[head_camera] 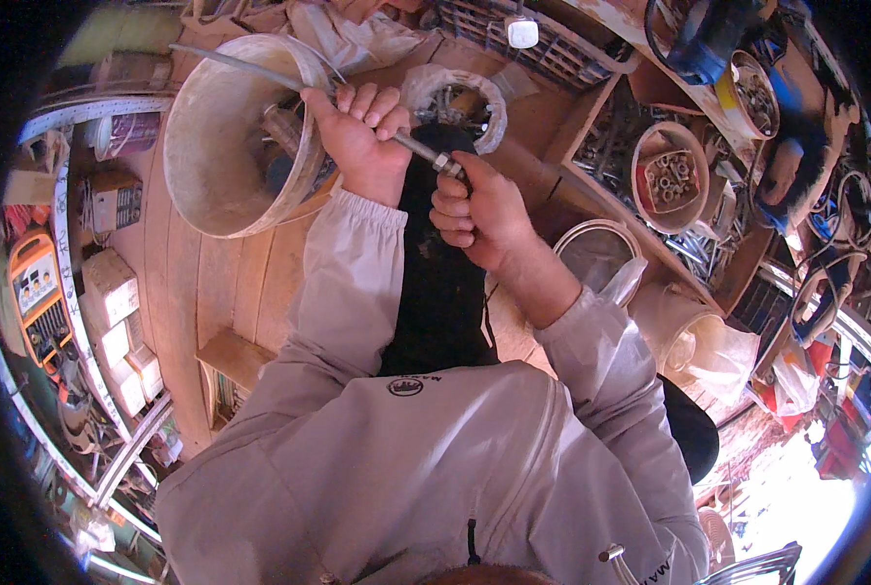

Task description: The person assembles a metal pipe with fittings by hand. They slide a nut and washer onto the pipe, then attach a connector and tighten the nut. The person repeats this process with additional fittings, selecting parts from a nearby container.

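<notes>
A long metal rod [421, 148] slants across the view above my lap. My left hand [366, 139] is wrapped around its middle, and its far end reaches over a large whitish plastic bucket [216, 146]. Two hex nuts [446, 164] sit on the rod near its lower right end. My right hand [483, 212] grips that end just beyond the nuts, with its fingers curled and the thumb near the nuts. The fingers hide the rod's tip. The bucket is tipped toward me, with metal pieces inside.
A smaller tub [490, 121] of metal hardware stands ahead. On the right, a wooden bin [669, 252] holds loose bolts and a round container [644, 208] of nuts. Welding machines [37, 292] and cardboard boxes [110, 285] line the left side.
</notes>
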Demonstrator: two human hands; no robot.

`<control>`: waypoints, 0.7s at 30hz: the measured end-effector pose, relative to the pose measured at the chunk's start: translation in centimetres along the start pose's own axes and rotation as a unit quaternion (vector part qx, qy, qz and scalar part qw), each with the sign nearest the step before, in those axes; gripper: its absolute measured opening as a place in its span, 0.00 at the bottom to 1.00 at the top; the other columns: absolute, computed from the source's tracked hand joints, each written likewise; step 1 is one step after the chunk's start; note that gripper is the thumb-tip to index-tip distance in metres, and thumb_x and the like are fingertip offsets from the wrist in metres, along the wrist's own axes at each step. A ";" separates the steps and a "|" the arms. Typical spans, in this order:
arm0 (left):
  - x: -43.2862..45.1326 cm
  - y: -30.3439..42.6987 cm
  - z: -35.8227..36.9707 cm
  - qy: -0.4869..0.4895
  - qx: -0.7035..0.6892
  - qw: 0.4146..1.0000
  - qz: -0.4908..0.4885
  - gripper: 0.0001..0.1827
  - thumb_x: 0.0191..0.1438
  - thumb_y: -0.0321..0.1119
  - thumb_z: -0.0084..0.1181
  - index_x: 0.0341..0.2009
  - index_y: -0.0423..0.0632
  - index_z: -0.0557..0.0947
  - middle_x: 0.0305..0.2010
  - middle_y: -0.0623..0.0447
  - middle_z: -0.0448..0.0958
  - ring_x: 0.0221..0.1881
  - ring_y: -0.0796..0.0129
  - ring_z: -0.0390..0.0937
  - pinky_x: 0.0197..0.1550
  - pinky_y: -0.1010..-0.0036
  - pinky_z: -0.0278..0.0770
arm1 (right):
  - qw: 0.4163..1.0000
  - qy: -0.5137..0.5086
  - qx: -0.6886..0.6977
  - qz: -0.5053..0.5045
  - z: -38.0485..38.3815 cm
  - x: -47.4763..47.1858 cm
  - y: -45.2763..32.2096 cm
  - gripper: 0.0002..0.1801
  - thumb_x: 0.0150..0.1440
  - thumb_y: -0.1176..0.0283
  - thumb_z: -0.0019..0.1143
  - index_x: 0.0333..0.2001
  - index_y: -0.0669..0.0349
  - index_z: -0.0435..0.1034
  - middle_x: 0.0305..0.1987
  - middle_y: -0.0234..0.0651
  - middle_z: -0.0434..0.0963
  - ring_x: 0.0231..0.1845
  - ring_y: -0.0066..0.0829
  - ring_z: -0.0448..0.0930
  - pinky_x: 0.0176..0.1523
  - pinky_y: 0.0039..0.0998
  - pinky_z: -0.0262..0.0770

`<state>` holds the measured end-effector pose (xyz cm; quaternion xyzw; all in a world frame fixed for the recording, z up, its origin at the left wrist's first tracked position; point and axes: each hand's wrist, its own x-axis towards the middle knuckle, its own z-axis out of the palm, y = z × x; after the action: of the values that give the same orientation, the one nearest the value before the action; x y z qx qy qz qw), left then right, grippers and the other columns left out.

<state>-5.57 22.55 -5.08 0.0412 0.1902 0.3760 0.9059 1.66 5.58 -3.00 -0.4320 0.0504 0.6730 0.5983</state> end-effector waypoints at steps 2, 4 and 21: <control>-0.1 -0.1 -0.1 -0.012 -0.015 1.000 0.000 0.32 0.62 0.70 0.43 0.19 0.58 0.62 0.16 0.64 0.53 0.16 0.77 0.52 0.13 0.82 0.49 | 0.996 -0.042 0.045 0.067 -0.5 -0.4 -0.8 0.27 0.71 0.49 0.36 0.24 0.56 0.61 0.16 0.24 0.62 0.16 0.20 0.66 0.19 0.24 0.58; 0.0 -0.2 -0.2 0.005 0.021 1.000 0.013 0.32 0.62 0.70 0.43 0.20 0.58 0.62 0.16 0.64 0.53 0.17 0.77 0.53 0.13 0.82 0.49 | 0.936 0.094 -0.292 -0.173 -0.9 -0.6 -0.4 0.24 0.70 0.51 0.41 0.29 0.59 0.66 0.17 0.28 0.66 0.20 0.24 0.72 0.24 0.27 0.65; 0.2 -0.2 -0.3 0.002 0.015 1.000 0.026 0.32 0.63 0.69 0.42 0.19 0.58 0.60 0.15 0.64 0.51 0.16 0.77 0.51 0.13 0.82 0.49 | 0.916 0.095 -0.329 -0.208 -1.0 0.0 0.2 0.22 0.67 0.51 0.48 0.33 0.61 0.69 0.19 0.36 0.72 0.18 0.35 0.75 0.24 0.36 0.70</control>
<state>-5.45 22.56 -5.46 0.0592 0.1969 0.3966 0.8947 1.96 4.94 -3.71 -0.6669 -0.2082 0.4676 0.5415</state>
